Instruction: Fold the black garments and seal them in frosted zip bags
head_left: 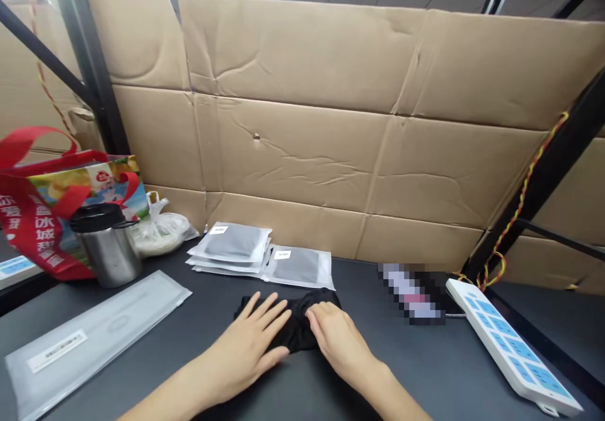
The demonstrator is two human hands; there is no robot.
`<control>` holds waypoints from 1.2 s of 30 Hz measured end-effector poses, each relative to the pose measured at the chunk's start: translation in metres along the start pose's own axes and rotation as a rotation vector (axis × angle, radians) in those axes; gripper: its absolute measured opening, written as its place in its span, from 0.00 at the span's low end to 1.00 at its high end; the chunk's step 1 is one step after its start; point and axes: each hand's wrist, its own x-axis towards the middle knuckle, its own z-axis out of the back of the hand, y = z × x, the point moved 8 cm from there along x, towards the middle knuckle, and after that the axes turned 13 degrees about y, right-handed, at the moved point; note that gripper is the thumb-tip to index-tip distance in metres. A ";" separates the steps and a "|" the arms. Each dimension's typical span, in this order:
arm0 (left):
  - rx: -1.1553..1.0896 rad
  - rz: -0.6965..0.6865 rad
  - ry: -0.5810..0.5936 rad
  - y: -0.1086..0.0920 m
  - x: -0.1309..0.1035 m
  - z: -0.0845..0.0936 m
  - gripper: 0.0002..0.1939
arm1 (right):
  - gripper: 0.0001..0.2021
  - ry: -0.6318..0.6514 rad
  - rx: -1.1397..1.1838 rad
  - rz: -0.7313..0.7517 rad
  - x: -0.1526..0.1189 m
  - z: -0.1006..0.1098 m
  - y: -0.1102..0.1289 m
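Observation:
A small piece of black cloth (299, 334) lies bunched on the dark table in front of me; I cannot make out what kind of garment or item it is. My left hand (259, 338) rests flat on its left part, fingers spread. At the cloth's right end, my right hand (336, 338) is closed, its curled fingers pinching the fabric. Just behind are a stack of frosted zip bags (231, 244) with dark contents and white labels, and another such bag (300, 266) beside it.
A long frosted bag (118, 323) with a barcode label lies at left. Behind it stand a steel tumbler (111, 251), a red-handled shopping bag (38, 200) and a white plastic bag (163, 232). Rightward are a pixelated object (416, 295) and a power strip (513, 345). Cardboard (302, 131) walls the back.

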 end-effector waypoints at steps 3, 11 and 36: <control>-0.011 0.110 -0.014 0.035 -0.037 -0.003 0.24 | 0.11 -0.083 0.151 0.037 -0.009 0.011 -0.019; -0.122 0.160 0.020 0.039 -0.039 -0.020 0.25 | 0.17 0.062 0.253 -0.496 -0.008 0.000 -0.084; -0.189 -0.049 0.011 -0.028 0.027 -0.024 0.29 | 0.36 0.123 -0.059 0.074 -0.042 0.009 -0.013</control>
